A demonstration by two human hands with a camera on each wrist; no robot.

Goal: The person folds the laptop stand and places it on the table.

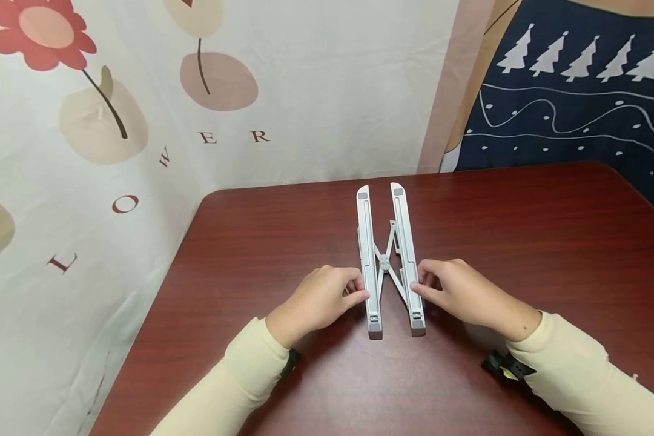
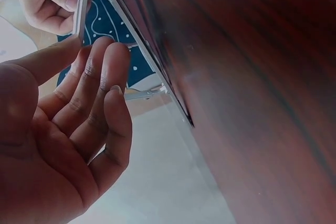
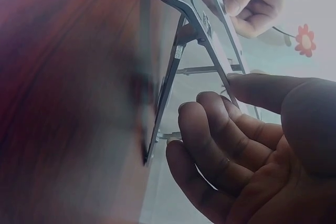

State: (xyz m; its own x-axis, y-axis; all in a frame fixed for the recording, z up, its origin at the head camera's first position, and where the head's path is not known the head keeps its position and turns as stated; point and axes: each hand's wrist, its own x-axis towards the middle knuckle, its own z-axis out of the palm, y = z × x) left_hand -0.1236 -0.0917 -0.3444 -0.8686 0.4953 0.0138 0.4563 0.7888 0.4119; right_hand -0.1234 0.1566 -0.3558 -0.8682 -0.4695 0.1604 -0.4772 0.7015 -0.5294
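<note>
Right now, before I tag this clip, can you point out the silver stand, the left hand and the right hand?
Silver stand (image 1: 384, 262): head view, on the hub where its cross bars meet.
Left hand (image 1: 320, 298): head view, on its back.
Right hand (image 1: 465, 292): head view, on its back.

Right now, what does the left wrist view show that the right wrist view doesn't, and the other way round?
Only the left wrist view shows the white-dotted dark blue cloth. Only the right wrist view shows the red flower. Both show parts of the metal stand, the reddish-brown table, the left hand and the right hand.
</note>
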